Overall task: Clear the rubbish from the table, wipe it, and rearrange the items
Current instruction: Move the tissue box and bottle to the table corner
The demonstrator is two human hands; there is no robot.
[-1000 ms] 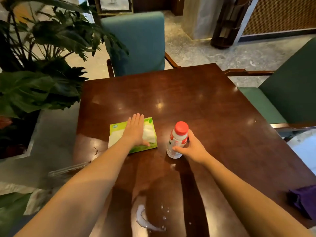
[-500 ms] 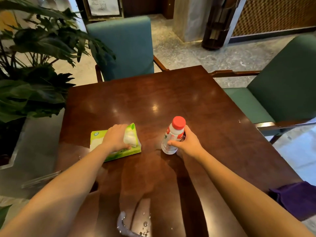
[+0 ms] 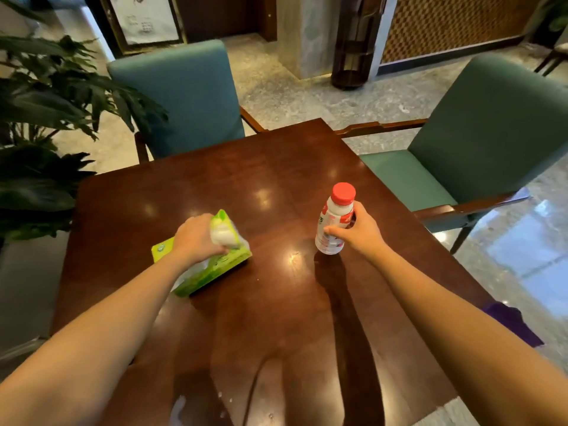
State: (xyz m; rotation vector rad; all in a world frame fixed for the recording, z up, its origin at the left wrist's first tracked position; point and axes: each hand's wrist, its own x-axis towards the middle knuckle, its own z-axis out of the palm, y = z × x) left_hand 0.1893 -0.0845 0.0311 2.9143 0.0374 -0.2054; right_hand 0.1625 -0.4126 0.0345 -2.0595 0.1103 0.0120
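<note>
The left hand (image 3: 195, 238) is closed on the green tissue pack (image 3: 212, 272), knuckles up. Its fingers curl over the top of the pack and the thumb tucks in at the side, bunching the white tissue (image 3: 224, 235) that shows through the opening. Under this grip the pack's far corner stands up at a tilt, while its near end lies flat on the dark wooden table (image 3: 276, 302), left of centre. The right hand (image 3: 361, 232) is wrapped around the small white bottle (image 3: 332, 222). The thumb lies across the front of the red-printed label and the other fingers curve behind it, so the grip is firm around the lower half of the body. The red cap (image 3: 343, 192) is on and stands clear above the hand. The bottle is close to upright, leaning slightly, right of the table's centre and well apart from the tissue pack. I cannot tell whether its base rests on the wood or hangs just above it. At the near edge of the table a pale puddle (image 3: 178, 408) lies with a few droplets (image 3: 222, 395) beside it. A purple cloth (image 3: 513, 324) shows at the table's right edge, partly behind the right forearm. A teal chair (image 3: 184, 93) stands at the far side and a green chair (image 3: 491, 127) at the right. A leafy plant (image 3: 46, 118) fills the left.
</note>
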